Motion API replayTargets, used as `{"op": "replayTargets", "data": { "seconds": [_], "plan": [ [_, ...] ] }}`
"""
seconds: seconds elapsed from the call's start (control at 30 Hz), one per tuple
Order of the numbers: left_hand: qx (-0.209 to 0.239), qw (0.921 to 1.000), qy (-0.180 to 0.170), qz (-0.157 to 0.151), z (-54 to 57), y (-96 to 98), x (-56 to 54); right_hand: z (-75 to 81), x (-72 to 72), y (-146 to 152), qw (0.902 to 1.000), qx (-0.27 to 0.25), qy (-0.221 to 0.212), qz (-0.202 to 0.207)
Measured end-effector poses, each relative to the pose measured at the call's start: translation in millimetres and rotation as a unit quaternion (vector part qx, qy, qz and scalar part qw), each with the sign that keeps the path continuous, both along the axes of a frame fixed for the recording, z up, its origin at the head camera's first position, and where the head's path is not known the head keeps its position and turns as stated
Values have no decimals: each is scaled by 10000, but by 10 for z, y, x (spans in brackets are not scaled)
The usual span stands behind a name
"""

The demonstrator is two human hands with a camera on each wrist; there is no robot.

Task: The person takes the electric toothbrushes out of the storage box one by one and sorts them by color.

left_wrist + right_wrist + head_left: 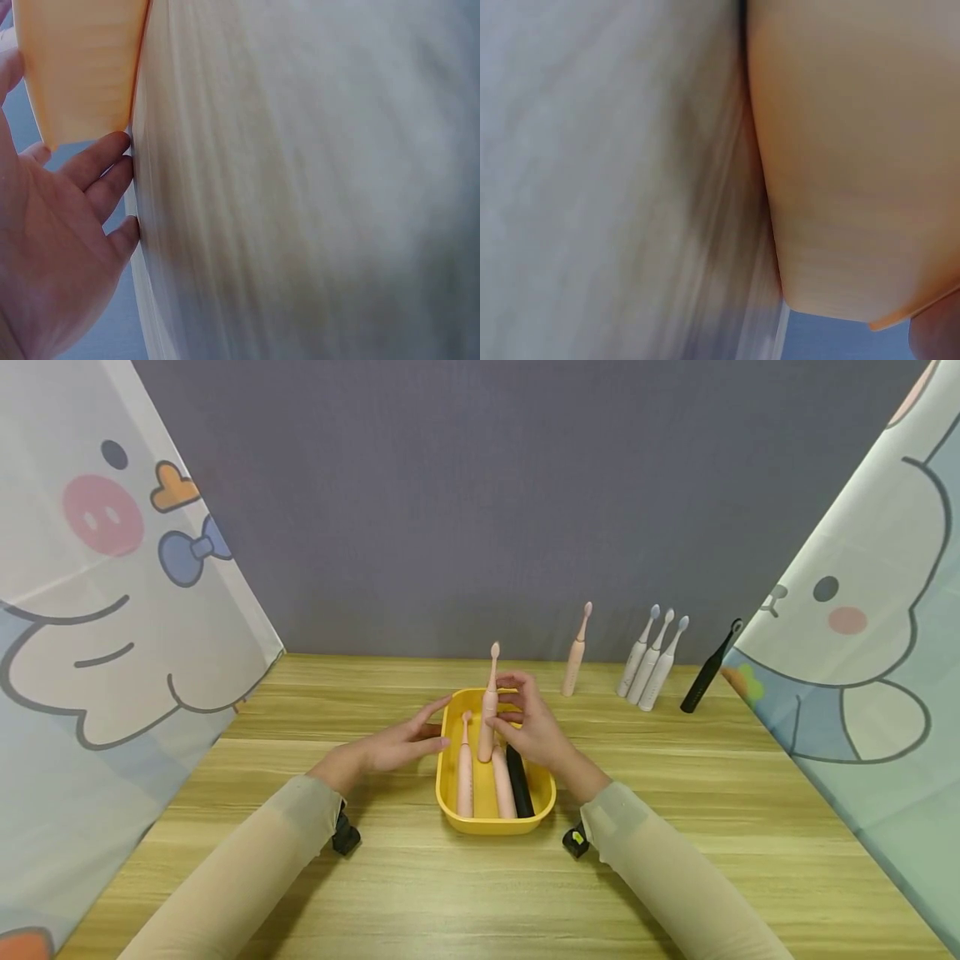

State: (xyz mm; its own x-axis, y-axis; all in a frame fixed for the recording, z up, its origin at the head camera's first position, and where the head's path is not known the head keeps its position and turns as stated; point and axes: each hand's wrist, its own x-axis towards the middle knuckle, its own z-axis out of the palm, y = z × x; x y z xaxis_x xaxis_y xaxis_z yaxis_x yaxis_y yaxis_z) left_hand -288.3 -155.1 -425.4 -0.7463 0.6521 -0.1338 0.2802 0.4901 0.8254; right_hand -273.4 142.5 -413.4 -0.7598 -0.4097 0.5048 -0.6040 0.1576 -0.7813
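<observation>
A pink electric toothbrush (487, 714) is held by the right hand (534, 727) over the interior of the yellow bin (491, 828), its long axis near upright and its brush head up. The handle is pinched between thumb and fingers from the bin's right side and lies to the left of the right palm, which is the nearer; whether its base touches the bin floor cannot be told. The left hand (401, 745) is placed at the bin's left wall, fingers extended and spread, nothing gripped. Inside the bin, two further pink handles (465, 781) (505, 789) and a black handle (519, 785) are laid lengthwise. Behind the bin and to its right, one pink toothbrush (573, 668), three white toothbrushes (657, 682) and one black toothbrush (702, 681) are stood on end. The bin is formed with rounded corners and smooth, plastic-looking walls; the handles are slim and cylindrical; the tabletop (375, 885) is wood-grained.
</observation>
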Motion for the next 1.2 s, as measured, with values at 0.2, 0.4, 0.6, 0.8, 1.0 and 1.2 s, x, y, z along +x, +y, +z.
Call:
{"op": "replayTargets", "data": {
  "seconds": [0.2, 0.4, 0.6, 0.8, 1.0, 1.2],
  "plan": [
    [15, 10000, 57, -59, 20, 4, -1, 31, 16, 4, 9999, 21, -162, -28],
    [16, 10000, 30, -76, 34, 1, 3, 28, -13, 16, 9996, 211, -174, 93],
    [5, 10000, 21, -45, 29, -7, 7, 41, -40, 27, 9977, 548, -311, 247],
    [-41, 10000, 56, 1, 14, -9, 2, 77, -49, 56, 9936, 738, -776, 365],
    [-46, 10000, 69, 17, 9, -11, 1, 98, -72, 81, 9904, 846, -966, 513],
    [-17, 10000, 51, 8, 10, -14, -3, 102, -87, 74, 9883, 970, -1080, 472]
  ]
}}
